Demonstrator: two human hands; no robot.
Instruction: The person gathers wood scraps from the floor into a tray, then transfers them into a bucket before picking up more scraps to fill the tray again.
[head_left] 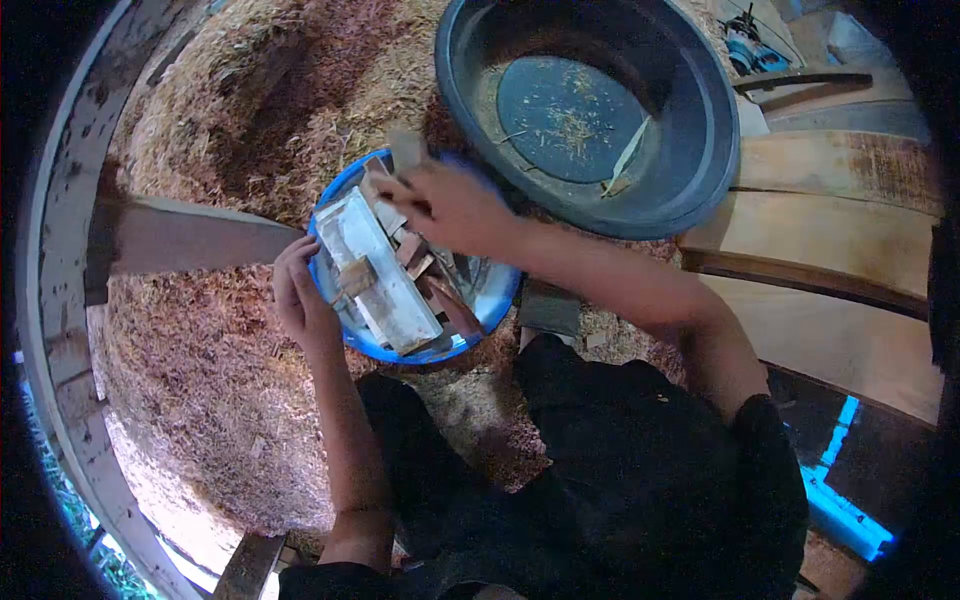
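Note:
A blue bowl sits on sawdust in front of me, filled with several wood offcuts and a long pale flat block. My left hand grips the bowl's left rim. Over the bowl's far side, my right hand holds a small wood piece between its fingers. Just beyond it lies a large dark round basin, with only a few shavings and one thin wood sliver inside.
Sawdust covers the ground to the left and around the bowl. A grey plank reaches in from the left. Wooden boards lie at the right, tools at the top right. My dark-clothed legs fill the bottom.

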